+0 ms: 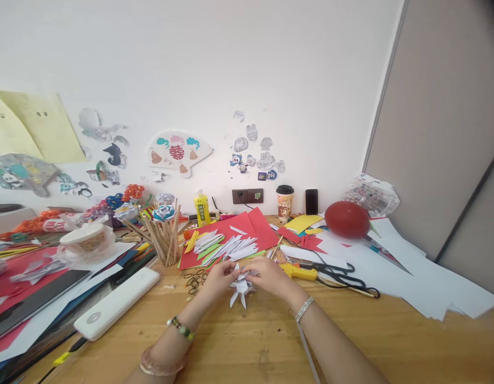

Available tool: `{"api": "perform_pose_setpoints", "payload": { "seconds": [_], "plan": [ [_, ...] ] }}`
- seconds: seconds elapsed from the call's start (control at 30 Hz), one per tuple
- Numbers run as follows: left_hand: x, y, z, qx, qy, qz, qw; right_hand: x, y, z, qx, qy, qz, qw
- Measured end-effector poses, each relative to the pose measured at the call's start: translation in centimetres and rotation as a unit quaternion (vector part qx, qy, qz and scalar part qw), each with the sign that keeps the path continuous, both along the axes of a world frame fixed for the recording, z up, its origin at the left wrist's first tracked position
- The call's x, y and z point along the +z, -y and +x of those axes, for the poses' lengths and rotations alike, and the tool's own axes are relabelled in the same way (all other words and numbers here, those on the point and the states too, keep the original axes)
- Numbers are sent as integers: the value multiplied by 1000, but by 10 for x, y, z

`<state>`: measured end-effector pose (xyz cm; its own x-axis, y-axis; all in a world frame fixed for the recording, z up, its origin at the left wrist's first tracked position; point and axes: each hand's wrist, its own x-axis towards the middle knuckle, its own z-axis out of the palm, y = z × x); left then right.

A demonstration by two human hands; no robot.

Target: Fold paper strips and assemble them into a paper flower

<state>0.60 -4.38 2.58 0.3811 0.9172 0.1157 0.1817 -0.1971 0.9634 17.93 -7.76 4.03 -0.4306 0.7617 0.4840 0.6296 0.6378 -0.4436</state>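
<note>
Between both hands is a white folded-paper flower (242,287) with pointed petals, held just above the wooden table (231,346). My left hand (223,277) pinches its upper left side with closed fingers. On the opposite side, my right hand (266,274) has its fingers closed on the flower's upper right petals. Beyond the hands lie folded white paper strips (231,249) and green paper pieces on red paper sheets (247,224). Small dark rubber bands (195,280) are scattered left of my left hand.
At right are a yellow glue gun (298,272), black scissors (342,277), white paper sheets (406,282) and a red balloon (346,219). Left stand a bundle of sticks (162,240) and a white power bank (116,304). A yellow bottle (202,208) and paper cup (284,204) stand by the wall.
</note>
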Motion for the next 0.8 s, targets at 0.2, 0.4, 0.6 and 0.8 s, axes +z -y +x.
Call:
{"api": "perform_pose_setpoints", "payload": {
  "seconds": [0.2, 0.4, 0.6, 0.8],
  "plan": [
    [2, 4, 5, 10, -2, 23, 1000, -3, -6, -1, -25, 60, 44, 997],
    [2, 2, 4, 33, -5, 25, 999, -3, -8, -1, 29, 101, 102, 989],
    [1, 1, 2, 27, -6, 35, 999, -3, -8, 1, 14, 111, 105, 988],
    [3, 2, 3, 26, 0, 26, 999, 0, -8, 1, 35, 122, 96, 987]
  ]
}}
